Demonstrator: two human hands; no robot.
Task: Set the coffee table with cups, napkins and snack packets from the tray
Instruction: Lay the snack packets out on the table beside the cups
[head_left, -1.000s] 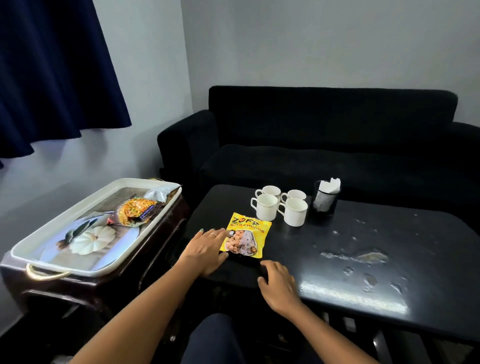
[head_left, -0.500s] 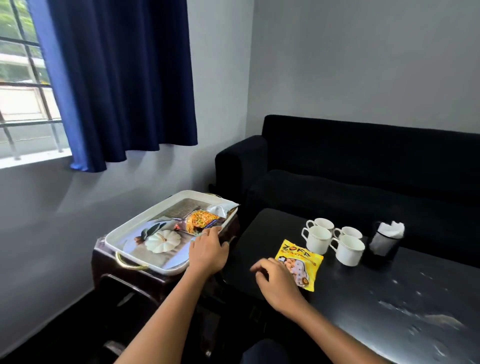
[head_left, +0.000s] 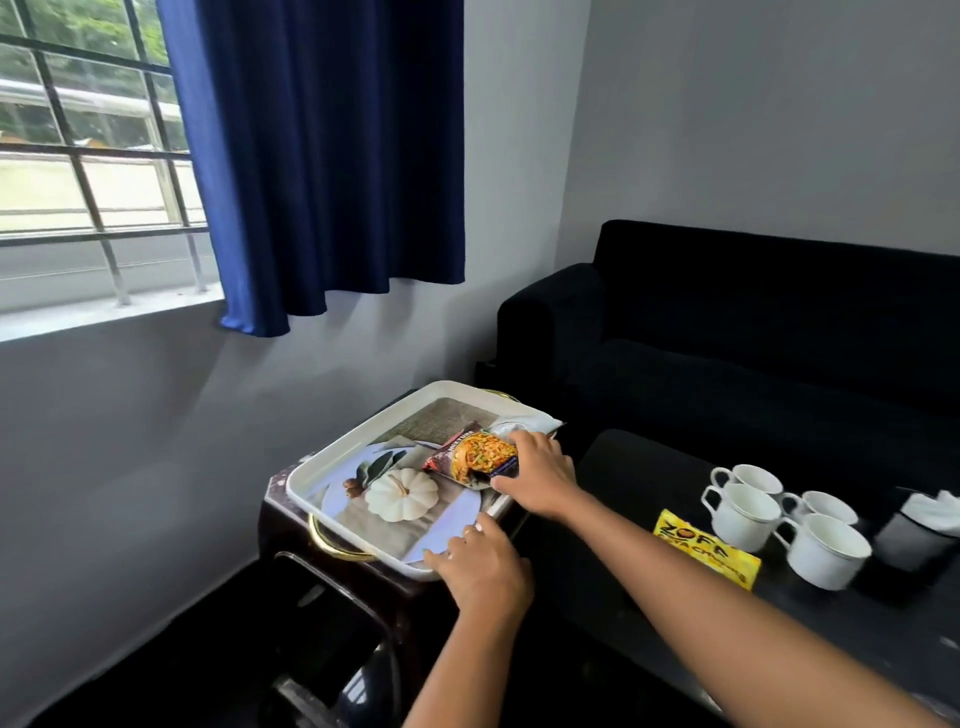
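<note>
Over the tray, the right hand curls its fingers onto the mixture packet; the left hand, lightly curled, steadies the rim. Pinch the packet's edge firmly, then lift it clear.

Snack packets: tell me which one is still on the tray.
The dark mixture packet, under the right hand on the white tray. The yellow packet already lies on the coffee table beside the cups.

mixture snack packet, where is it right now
In the head view the mixture snack packet lies in the white tray at its far right, beside the printed pumpkin, with the right hand gripping it.
</note>
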